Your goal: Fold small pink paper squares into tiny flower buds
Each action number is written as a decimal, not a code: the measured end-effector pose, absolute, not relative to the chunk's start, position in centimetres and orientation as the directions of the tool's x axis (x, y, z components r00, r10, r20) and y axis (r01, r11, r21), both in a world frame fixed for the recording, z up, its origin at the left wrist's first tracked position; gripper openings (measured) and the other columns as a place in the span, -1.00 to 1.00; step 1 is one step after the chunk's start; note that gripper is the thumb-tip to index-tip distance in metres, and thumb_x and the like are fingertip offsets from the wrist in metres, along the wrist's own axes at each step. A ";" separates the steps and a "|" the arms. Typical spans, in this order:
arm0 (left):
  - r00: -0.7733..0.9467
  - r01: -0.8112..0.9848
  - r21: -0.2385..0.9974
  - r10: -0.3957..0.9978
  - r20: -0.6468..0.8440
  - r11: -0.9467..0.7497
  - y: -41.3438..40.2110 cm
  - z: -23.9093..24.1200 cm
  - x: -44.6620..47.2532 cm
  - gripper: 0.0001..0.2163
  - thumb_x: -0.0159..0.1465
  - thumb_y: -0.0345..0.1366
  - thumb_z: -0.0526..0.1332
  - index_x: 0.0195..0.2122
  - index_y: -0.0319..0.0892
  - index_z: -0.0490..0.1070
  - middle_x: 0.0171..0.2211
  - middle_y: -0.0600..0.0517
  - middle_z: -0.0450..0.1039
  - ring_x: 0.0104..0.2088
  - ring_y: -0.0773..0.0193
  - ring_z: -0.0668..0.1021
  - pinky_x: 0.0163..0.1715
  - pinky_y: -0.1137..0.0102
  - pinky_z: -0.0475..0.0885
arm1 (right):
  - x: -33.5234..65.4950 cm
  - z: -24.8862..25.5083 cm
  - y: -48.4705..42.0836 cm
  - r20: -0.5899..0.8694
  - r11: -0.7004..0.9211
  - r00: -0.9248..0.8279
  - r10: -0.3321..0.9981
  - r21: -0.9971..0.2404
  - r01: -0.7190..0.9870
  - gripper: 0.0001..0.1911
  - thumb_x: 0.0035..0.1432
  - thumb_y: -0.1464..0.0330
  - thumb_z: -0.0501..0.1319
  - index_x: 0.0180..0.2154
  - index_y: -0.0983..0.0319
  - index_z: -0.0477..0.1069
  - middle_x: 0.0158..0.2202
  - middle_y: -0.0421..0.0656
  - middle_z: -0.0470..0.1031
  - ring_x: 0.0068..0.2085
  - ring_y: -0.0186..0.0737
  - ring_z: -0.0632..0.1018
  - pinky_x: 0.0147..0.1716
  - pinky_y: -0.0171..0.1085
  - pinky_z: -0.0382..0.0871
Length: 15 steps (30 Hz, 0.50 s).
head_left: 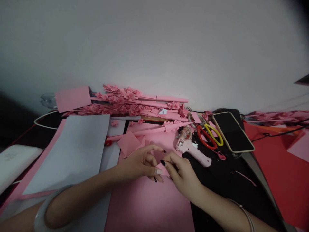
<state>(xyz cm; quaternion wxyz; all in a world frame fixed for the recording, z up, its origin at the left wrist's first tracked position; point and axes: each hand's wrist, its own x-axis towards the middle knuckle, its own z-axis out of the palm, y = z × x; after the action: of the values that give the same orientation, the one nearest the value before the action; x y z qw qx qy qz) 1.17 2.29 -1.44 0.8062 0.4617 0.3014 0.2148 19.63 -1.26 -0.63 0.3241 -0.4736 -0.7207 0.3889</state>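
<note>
Both hands meet over a large pink paper sheet. My left hand pinches a small piece of pink paper between thumb and fingers, its index finger stretched out. On the other side of that piece, my right hand has its thumb and index finger pressed together at the paper's edge. The fingers cover much of the piece, so its full shape is hidden. Just behind my left hand lies a pink paper square. A pale pink glue gun rests to the right of my hands.
Pink paper flowers on rolled stems lie along the wall. Red-and-yellow-handled scissors and a phone are at the right, beside red paper. White sheets and a white device with a cable occupy the left.
</note>
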 end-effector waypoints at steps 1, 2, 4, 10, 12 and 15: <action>0.728 -0.072 0.871 0.623 -0.287 0.486 2.3 -1.5 1.2 -0.60 0.09 -0.35 0.34 -0.06 -0.05 0.29 -0.57 0.19 0.41 -0.42 0.16 0.64 -0.46 0.43 0.47 | 19.6 -0.6 -1.3 0.109 0.257 -0.336 0.936 -0.863 0.436 -0.82 0.22 0.49 0.01 -0.42 0.21 0.26 -0.54 -0.26 0.27 -0.55 -0.36 0.29 -0.54 -0.37 0.14; 0.728 -0.077 0.870 0.623 -0.285 0.488 2.3 -1.5 1.2 -0.60 0.09 -0.35 0.34 -0.06 -0.05 0.29 -0.57 0.19 0.41 -0.43 0.18 0.63 -0.45 0.42 0.48 | 19.6 -0.6 -1.4 0.118 0.264 -0.331 0.936 -0.857 0.442 -0.82 0.22 0.48 0.01 -0.42 0.21 0.26 -0.54 -0.25 0.28 -0.54 -0.35 0.30 -0.52 -0.37 0.15; 0.722 -0.080 0.871 0.630 -0.285 0.486 2.3 -1.5 1.2 -0.60 0.08 -0.36 0.35 -0.07 -0.04 0.29 -0.57 0.20 0.42 -0.45 0.22 0.62 -0.42 0.41 0.48 | 19.5 -0.6 -1.5 0.130 0.275 -0.326 0.936 -0.847 0.454 -0.82 0.23 0.49 0.01 -0.41 0.21 0.26 -0.53 -0.25 0.30 -0.53 -0.34 0.32 -0.51 -0.36 0.16; 0.663 -0.037 0.894 0.681 -0.311 0.446 2.1 -1.3 1.5 -0.60 0.07 -0.37 0.36 -0.08 -0.11 0.29 -0.57 0.17 0.42 -0.52 0.33 0.54 -0.43 0.43 0.44 | 19.6 -0.5 -1.7 0.122 0.298 -0.381 0.917 -0.843 0.447 -0.83 0.24 0.46 0.01 -0.40 0.21 0.27 -0.52 -0.24 0.31 -0.52 -0.34 0.33 -0.50 -0.35 0.17; 0.672 -0.077 0.893 0.685 -0.282 0.443 2.0 -1.3 1.6 -0.62 0.08 -0.38 0.34 -0.09 -0.10 0.30 -0.58 0.18 0.41 -0.52 0.32 0.54 -0.41 0.41 0.45 | 19.7 -0.5 -1.6 0.103 0.275 -0.381 0.919 -0.858 0.433 -0.84 0.24 0.46 0.01 -0.39 0.21 0.27 -0.53 -0.25 0.27 -0.54 -0.35 0.30 -0.53 -0.36 0.15; 0.649 -0.125 0.897 0.719 -0.249 0.423 1.9 -1.0 1.6 -0.68 0.09 -0.37 0.33 -0.13 -0.09 0.31 -0.57 0.20 0.38 -0.51 0.32 0.54 -0.40 0.41 0.44 | 19.7 -0.3 -1.3 0.033 0.191 -0.382 0.923 -0.904 0.382 -0.84 0.28 0.42 -0.04 -0.35 0.21 0.25 -0.57 -0.29 0.21 -0.57 -0.37 0.26 -0.56 -0.37 0.12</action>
<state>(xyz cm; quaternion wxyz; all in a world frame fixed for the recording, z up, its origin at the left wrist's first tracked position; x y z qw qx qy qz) 1.61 1.89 -1.04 0.7805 0.4642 0.3200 0.2701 19.70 -1.27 -0.31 0.3092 -0.4617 -0.7069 0.4376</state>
